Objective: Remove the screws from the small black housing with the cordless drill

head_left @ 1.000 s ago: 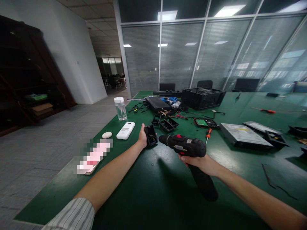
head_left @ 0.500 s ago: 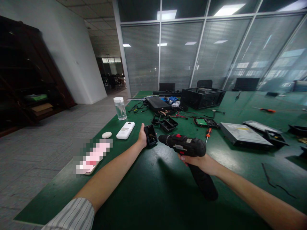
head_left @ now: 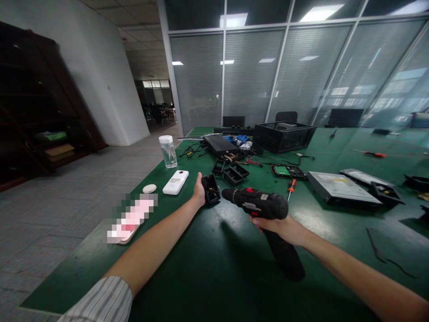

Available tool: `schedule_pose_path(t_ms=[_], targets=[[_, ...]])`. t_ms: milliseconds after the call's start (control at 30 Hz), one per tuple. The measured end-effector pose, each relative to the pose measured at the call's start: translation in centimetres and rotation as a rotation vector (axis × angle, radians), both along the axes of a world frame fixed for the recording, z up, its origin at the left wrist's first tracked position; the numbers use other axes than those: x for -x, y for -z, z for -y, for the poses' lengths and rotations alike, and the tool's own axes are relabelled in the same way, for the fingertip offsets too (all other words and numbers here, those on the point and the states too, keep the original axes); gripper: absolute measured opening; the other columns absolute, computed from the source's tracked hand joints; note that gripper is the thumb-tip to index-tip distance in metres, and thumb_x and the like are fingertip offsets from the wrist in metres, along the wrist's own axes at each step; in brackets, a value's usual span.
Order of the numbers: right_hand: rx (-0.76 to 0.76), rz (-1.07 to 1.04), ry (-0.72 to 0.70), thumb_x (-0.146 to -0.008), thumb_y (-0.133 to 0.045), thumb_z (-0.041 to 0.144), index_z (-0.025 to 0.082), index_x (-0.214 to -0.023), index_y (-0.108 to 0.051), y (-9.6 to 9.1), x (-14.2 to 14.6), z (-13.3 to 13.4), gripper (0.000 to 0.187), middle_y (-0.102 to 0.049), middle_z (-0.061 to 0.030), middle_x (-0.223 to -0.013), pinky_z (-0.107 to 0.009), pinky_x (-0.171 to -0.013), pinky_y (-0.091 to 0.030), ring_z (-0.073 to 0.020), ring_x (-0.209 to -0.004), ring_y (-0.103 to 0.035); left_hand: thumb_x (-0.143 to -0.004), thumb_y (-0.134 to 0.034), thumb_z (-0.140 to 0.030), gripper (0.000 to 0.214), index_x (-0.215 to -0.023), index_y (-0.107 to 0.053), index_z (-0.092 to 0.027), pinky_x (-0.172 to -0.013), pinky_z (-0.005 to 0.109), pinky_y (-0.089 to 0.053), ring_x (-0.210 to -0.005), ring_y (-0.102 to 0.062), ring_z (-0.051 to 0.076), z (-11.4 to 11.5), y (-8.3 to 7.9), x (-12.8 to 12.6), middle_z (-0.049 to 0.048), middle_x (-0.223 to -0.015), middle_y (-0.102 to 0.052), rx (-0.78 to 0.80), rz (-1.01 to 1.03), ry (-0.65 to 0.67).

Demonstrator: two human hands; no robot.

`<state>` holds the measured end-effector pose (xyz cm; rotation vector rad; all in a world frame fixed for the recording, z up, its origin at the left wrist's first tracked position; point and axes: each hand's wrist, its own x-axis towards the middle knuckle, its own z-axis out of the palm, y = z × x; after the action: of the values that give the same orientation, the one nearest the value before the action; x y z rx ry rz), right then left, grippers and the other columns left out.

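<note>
In the middle of the head view my left hand [head_left: 200, 191] grips a small black box-shaped housing [head_left: 211, 189], tilted so its hollow inside faces me. Bits of brass colour show within it. My right hand [head_left: 273, 226] is wrapped round the handle of a black cordless drill [head_left: 256, 202] with red details. The drill's chuck points left at the housing, close to its right edge; whether a bit touches anything inside is too small to tell. Just behind the housing lie more black open frames [head_left: 234, 173] of similar size.
On the green table [head_left: 187, 268] stand a clear bottle [head_left: 168, 153], a white power bank [head_left: 176, 182] and a blurred pink phone [head_left: 129, 223] at left. An orange screwdriver [head_left: 292, 185], metal drive boxes [head_left: 340, 188] and a circuit board [head_left: 283, 171] lie right. A black computer case [head_left: 283, 135] stands behind.
</note>
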<state>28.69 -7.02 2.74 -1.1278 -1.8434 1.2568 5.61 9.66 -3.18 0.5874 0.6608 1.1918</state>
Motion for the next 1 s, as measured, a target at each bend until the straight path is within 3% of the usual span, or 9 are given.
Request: schedule_pose_path(t_ms=[500,1000], targets=[[-0.009,-0.007,-0.001,-0.076,-0.063,0.045,0.018,-0.078,-0.056,-0.8,0.5,0.2,0.029,-0.051,0.0003,-0.068,-0.029,-0.059,-0.042,-0.0148,-0.063,-0.048,-0.078,-0.038,-0.068,0.060,-0.081,-0.062,-0.013,-0.057,0.039,-0.052,-0.060,-0.065,0.026,-0.3,0.2,0.0,0.0100,-0.065,-0.065,0.031,0.010,0.002],[0.003,-0.037,0.027,-0.078,-0.063,0.040,0.016,-0.081,-0.058,0.2,0.0,-0.1,0.024,-0.053,-0.0005,-0.073,-0.029,-0.062,-0.041,-0.0147,-0.066,-0.049,-0.079,-0.037,-0.067,0.059,-0.076,-0.060,-0.013,-0.056,0.040,-0.052,-0.059,-0.065,0.026,-0.2,0.2,0.0,0.0111,-0.064,-0.065,-0.010,-0.001,0.005]])
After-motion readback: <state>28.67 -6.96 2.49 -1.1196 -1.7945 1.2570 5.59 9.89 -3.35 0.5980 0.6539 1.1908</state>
